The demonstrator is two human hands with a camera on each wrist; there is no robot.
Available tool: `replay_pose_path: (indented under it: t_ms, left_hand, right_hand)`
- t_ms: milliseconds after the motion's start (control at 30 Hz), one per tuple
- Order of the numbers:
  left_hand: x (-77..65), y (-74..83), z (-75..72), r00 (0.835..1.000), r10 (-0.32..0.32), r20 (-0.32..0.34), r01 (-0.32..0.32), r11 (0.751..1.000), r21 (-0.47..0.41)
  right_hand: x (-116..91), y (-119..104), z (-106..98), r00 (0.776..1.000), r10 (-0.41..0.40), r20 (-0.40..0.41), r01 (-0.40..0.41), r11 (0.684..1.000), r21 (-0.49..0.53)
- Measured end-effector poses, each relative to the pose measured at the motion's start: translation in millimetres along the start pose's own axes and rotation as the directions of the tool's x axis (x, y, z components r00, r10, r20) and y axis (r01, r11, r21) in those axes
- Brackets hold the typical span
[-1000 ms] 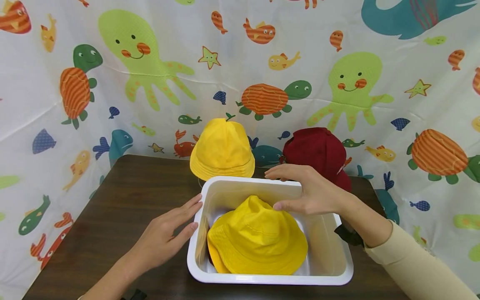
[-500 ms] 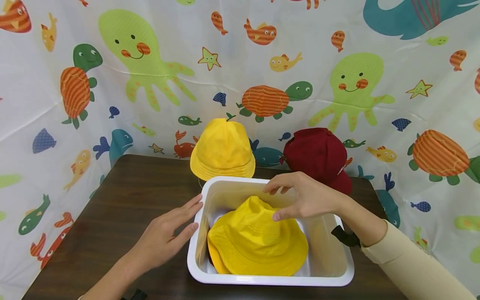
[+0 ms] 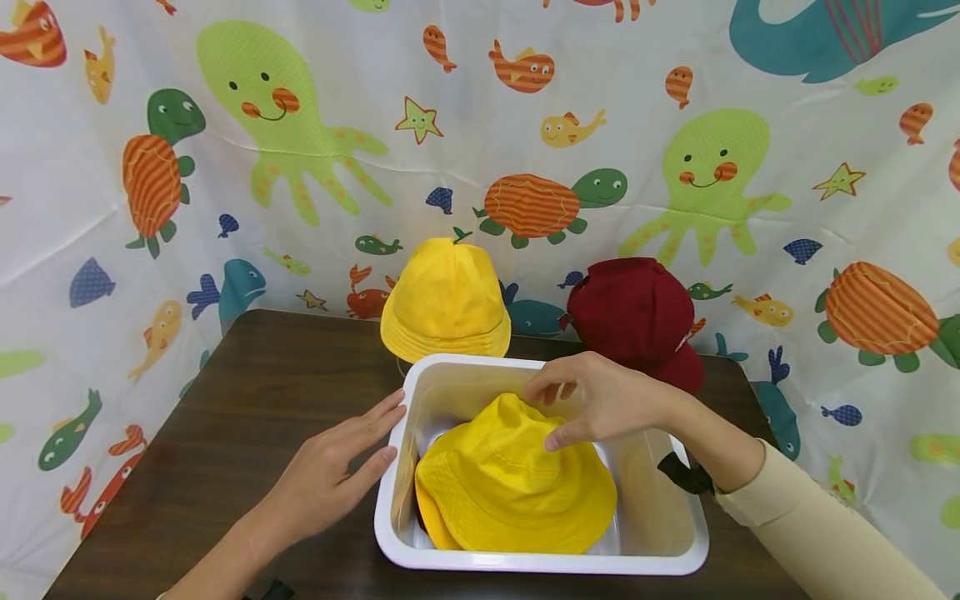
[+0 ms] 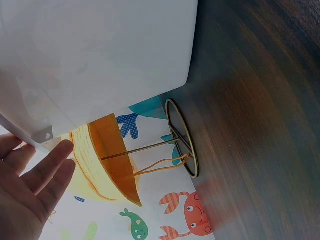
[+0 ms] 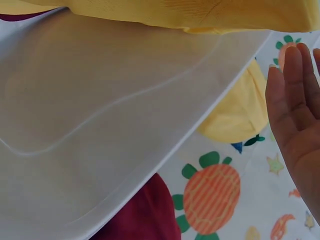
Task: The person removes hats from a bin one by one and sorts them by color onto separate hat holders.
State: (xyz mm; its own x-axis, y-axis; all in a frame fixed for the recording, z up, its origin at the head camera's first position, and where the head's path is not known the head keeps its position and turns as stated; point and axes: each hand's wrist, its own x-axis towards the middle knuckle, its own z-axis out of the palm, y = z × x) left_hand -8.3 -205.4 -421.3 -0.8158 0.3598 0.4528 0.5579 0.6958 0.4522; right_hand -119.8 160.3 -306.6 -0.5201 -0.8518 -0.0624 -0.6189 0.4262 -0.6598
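Note:
A white plastic tub (image 3: 540, 563) holds a yellow bucket hat (image 3: 517, 483), its crown up and brim spread. A bit of dark red shows under the brim in the right wrist view. My left hand (image 3: 337, 467) rests its fingertips on the tub's left rim, fingers extended. Over the tub's back part, my right hand (image 3: 600, 396) hovers with thumb and fingers spread apart, the thumb tip overlapping the crown's right side. Nothing is between its fingers. In the right wrist view the right fingers (image 5: 295, 95) stand apart from the hat's brim.
Behind the tub, another yellow hat (image 3: 446, 300) sits on a wire stand (image 4: 182, 140). A dark red cap (image 3: 633, 312) is at the back right, behind my right forearm. The dark wooden table (image 3: 285, 375) meets a sea-animal curtain (image 3: 322, 75) at its back edge.
My right hand has moved down and slightly left, from over the tub's back rim to closer above the yellow bucket hat. The left hand has stayed on the rim.

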Motion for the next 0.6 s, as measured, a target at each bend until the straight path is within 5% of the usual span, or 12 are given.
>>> replay_pose_path:
  t_ms: [600]
  left_hand:
    - [0.3, 0.5, 0.6, 1.0, 0.003, -0.009, -0.003, 1.0, -0.008]
  right_hand:
    - [3.0, 1.8, 7.5, 0.999, -0.003, 0.051, 0.003, 1.0, 0.003]
